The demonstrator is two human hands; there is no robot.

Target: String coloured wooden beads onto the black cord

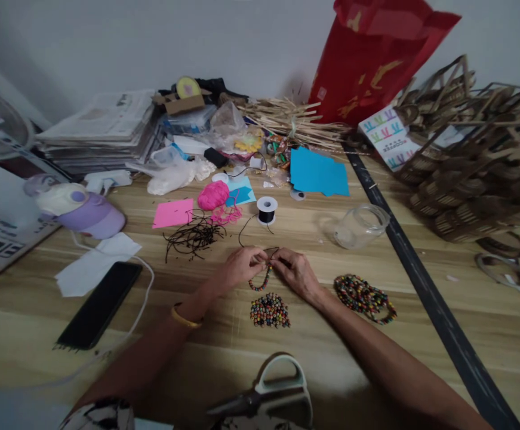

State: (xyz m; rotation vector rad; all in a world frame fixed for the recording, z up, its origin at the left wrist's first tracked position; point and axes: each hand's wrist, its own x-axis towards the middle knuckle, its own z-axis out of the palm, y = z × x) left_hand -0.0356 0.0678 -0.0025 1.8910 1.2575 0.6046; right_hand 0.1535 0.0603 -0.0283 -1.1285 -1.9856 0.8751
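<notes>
My left hand (247,263) and my right hand (292,269) meet fingertip to fingertip at the middle of the table. Both are closed in a pinch on the black cord (269,249) of a beaded bracelet (260,288), whose colourful beads hang in a loop below the fingers. Just nearer to me lies a loose heap of beads (269,310). Behind the hands stands a white spool (267,209) wound with black cord. Several finished-looking bead strings (364,297) lie piled beside my right forearm. The exact grip at the cord's ends is too small to make out.
Scissors (282,382) lie at the front edge. A black phone (101,304) is on the left. Cut black cords (194,236), pink yarn (214,195) and blue paper (319,172) lie behind. A glass jar (362,226) lies right, near woven baskets (461,206).
</notes>
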